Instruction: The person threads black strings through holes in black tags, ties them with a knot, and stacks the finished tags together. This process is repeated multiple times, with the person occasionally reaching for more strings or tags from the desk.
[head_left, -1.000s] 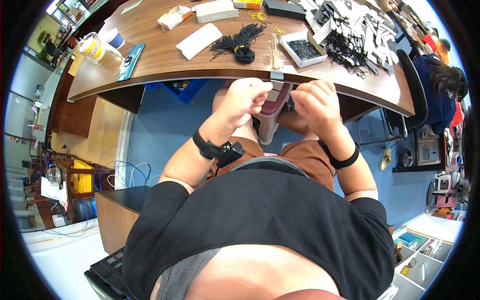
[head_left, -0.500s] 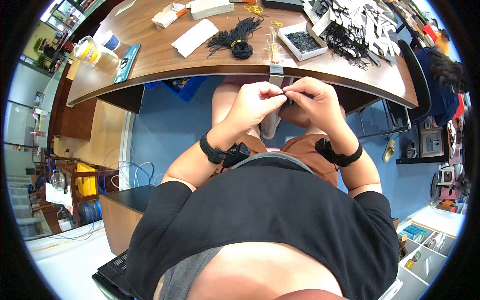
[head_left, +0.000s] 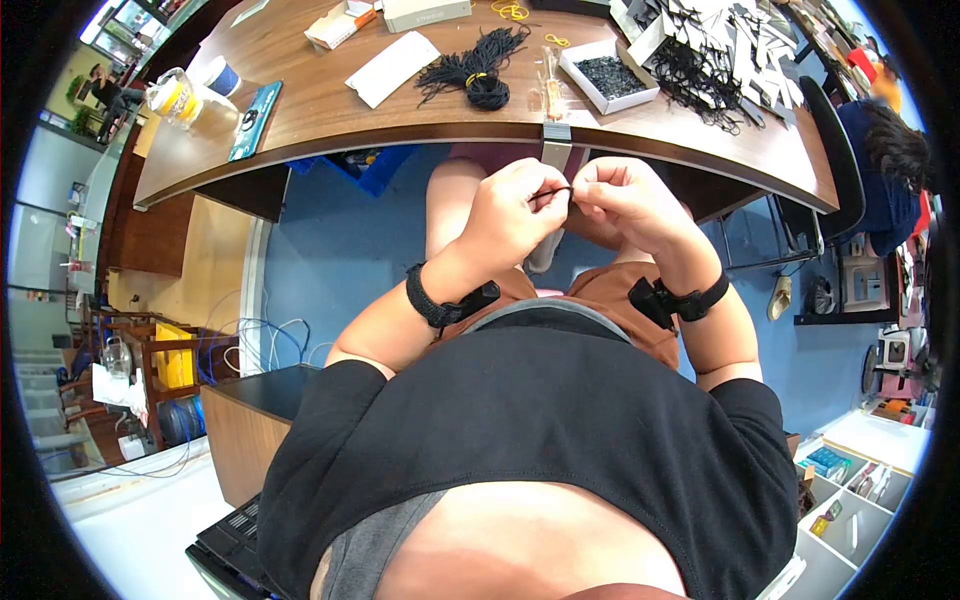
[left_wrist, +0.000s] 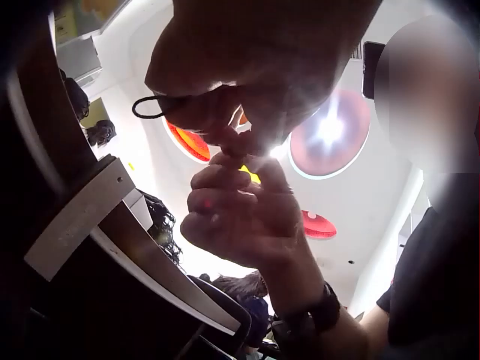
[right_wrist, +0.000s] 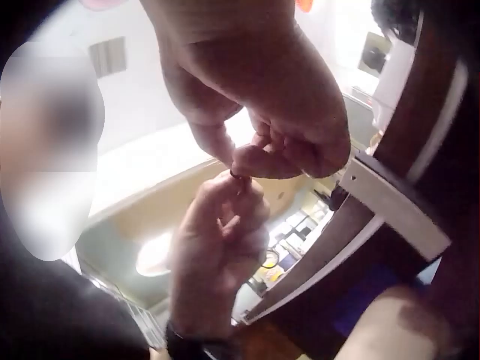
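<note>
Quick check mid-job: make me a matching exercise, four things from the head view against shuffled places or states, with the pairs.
1. Cord
2. Bundle
3. Open box
4. Paper cup

A. Near the left end of the table
B. Holding small dark pieces
C. Between the left grip and right grip
D. Tied with a yellow band

Pairs: 1-C, 2-D, 3-B, 4-A

The left hand (left_wrist: 251, 67) is holding a looped black cord (left_wrist: 148, 116); the right hand (left_wrist: 244, 214) is touching that hand from below.
</note>
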